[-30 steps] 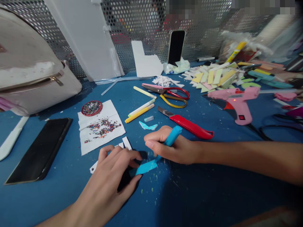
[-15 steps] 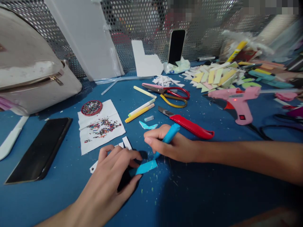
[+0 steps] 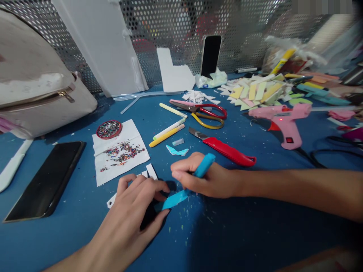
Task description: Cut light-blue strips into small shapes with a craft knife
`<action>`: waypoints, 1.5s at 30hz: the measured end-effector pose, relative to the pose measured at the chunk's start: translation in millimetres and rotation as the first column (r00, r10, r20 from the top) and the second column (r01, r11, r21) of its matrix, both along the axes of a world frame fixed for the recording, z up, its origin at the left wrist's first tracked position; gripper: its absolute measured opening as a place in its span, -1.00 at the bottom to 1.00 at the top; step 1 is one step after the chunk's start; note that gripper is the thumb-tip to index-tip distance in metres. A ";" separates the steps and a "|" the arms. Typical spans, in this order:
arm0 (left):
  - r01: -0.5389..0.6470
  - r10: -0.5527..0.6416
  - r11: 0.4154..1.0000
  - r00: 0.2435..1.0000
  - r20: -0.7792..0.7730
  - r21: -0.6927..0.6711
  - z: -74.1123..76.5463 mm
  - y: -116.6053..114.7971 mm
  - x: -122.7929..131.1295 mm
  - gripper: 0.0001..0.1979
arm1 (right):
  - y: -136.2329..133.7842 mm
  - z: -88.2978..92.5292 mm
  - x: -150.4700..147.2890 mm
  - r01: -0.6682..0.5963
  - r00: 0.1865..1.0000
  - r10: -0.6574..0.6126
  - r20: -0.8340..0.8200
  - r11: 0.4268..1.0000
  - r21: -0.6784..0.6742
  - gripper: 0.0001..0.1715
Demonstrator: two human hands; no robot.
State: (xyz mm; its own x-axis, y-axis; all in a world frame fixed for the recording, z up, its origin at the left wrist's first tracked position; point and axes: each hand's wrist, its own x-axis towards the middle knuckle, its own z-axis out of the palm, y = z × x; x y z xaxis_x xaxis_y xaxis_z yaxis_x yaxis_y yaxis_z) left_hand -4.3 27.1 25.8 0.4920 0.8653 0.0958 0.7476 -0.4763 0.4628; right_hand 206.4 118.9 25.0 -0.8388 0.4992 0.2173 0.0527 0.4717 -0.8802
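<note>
My left hand [image 3: 133, 211] presses down on one end of a small blue strip [image 3: 173, 200] lying on the blue table, fingers curled over it and thumb beside it. My right hand [image 3: 204, 177] is closed round a blue pen-like stick [image 3: 203, 167], whose tip touches the strip's right end. A small blue offcut [image 3: 177, 151] lies just beyond my right hand. White paper pieces [image 3: 149, 172] sit by my left fingers.
A red-handled knife [image 3: 227, 151], scissors [image 3: 204, 111], yellow and white sticks [image 3: 167, 132], a pink glue gun [image 3: 283, 121] and coloured paper shapes [image 3: 258, 90] lie ahead. A paper with glitter [image 3: 120, 153], a black phone [image 3: 45, 181] and a white bag [image 3: 36, 90] are left.
My right hand has moved the blue stick slightly back and forth over the strip's right end. My left hand has stayed in place.
</note>
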 end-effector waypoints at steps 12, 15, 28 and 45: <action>0.006 -0.006 1.000 1.000 0.003 0.003 0.6 1.3 0.2 -0.77 | 0.8 -0.3 -0.8 -0.004 1.000 0.003 -0.018 0.999 -0.047 -0.58; 0.013 -0.013 1.000 1.000 0.002 -0.010 1.0 1.9 0.2 -0.76 | 0.8 -0.2 -0.9 -0.043 0.999 0.043 0.009 0.999 -0.010 -0.59; 0.010 -0.010 1.000 1.000 -0.002 -0.010 1.4 1.0 1.0 -0.75 | 0.9 -0.3 -1.3 0.012 1.000 -0.013 -0.012 0.998 -0.066 -0.59; 0.014 -0.014 1.000 1.000 -0.008 -0.006 1.8 0.3 0.2 -0.77 | 0.9 0.4 -0.9 -0.049 0.999 0.048 0.012 0.999 0.005 -0.60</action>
